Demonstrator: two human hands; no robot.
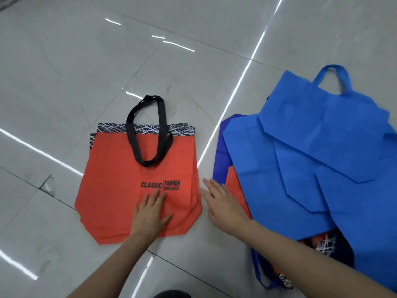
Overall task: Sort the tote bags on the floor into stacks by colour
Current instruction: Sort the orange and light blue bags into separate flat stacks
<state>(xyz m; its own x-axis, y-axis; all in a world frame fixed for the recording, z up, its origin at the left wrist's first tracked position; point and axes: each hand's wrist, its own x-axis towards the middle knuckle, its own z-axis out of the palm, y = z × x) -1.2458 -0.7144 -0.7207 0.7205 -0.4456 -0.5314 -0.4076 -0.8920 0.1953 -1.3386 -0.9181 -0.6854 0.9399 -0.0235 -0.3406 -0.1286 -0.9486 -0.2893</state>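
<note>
We see the left hand (150, 211) lying flat, fingers straight and spread, on the near part of the orange stack (116, 190), just below its printed black lettering (161, 185); it grasps nothing. The stack's black handles (148, 134) lie beyond the fingertips, folded back onto the top bag. The right hand (223, 205) is released too, fingers extended over the tiled floor (86, 61) just right of that stack; we cannot tell whether it touches the floor. At its right side an orange bag (236, 186) peeks from under the blue bags (322, 158), which lie piled to the right of the right hand, with a darker blue bag (219, 151) beneath them.
</note>
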